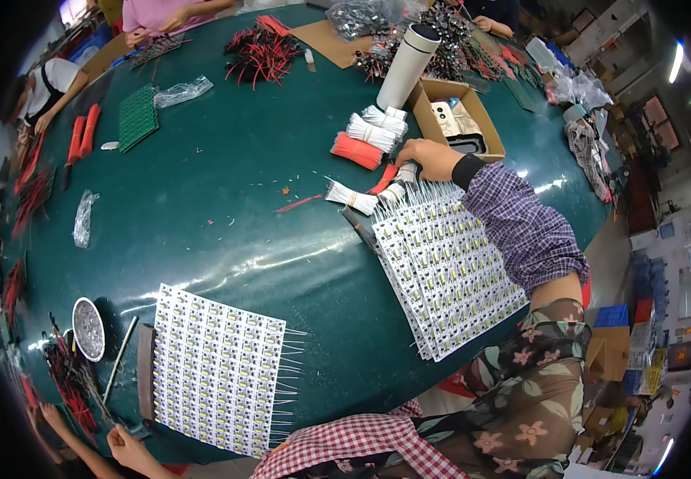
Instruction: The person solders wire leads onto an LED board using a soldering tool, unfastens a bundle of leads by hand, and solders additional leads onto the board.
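My right hand (pixel 435 160), in a plaid sleeve cover, reaches over the far end of a stack of white circuit board panels (pixel 453 271). Its fingers curl down onto a bundle of white wires (pixel 406 172), partly hidden under them. Next to it lie a red strip (pixel 384 180) and another banded bundle of white wires (pixel 351 196). Thin wires stick up from the stack's far edge. Farther off are more white wire bundles (pixel 373 130) and a red wire bundle (pixel 357 150). My left hand is out of view.
Another white panel (pixel 218 367) lies at the near left against a dark bar (pixel 147 371). Bare-armed hands (pixel 128 449), apparently a co-worker's, work beside it near a bowl (pixel 88 329). A white bottle (pixel 408 68) and a cardboard box (pixel 493 140) stand beyond my right hand.
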The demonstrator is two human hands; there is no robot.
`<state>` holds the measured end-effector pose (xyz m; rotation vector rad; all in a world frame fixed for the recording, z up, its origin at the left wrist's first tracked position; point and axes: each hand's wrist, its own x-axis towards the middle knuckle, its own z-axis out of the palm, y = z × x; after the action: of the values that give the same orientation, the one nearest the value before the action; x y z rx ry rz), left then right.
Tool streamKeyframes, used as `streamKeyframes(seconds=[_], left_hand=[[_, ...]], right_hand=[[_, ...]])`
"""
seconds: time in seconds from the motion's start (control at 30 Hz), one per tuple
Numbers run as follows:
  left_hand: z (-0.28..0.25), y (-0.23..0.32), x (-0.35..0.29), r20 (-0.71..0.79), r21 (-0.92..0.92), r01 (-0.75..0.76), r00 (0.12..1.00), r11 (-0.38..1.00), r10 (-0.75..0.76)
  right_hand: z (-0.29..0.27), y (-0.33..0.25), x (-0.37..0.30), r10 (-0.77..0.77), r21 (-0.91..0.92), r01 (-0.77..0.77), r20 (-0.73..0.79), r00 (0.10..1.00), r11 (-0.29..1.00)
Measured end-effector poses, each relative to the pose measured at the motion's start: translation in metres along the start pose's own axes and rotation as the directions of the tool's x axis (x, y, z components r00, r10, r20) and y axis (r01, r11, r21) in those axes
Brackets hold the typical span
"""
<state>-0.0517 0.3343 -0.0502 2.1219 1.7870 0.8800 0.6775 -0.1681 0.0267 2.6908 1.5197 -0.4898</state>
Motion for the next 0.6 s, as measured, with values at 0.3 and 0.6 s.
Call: streamKeyframes(seconds=[0.3, 0.6], left_hand=[[-0.002, 0.012, -0.027, 0.089, -0.051, 0.07, 0.994, 0.996, -0.065], [-0.019, 0.1, -0.045, 0.172, -0.16, 0.052, 0.985, 0.986, -0.025]], right_hand=[[0.002, 0.014, -0.002, 0.107, 0.117, -0.111, 0.038, 0.994, 0.987], [-0.029, 0.012, -0.022, 0.232, 0.361, -0.15, -0.197, 0.953, 0.92]])
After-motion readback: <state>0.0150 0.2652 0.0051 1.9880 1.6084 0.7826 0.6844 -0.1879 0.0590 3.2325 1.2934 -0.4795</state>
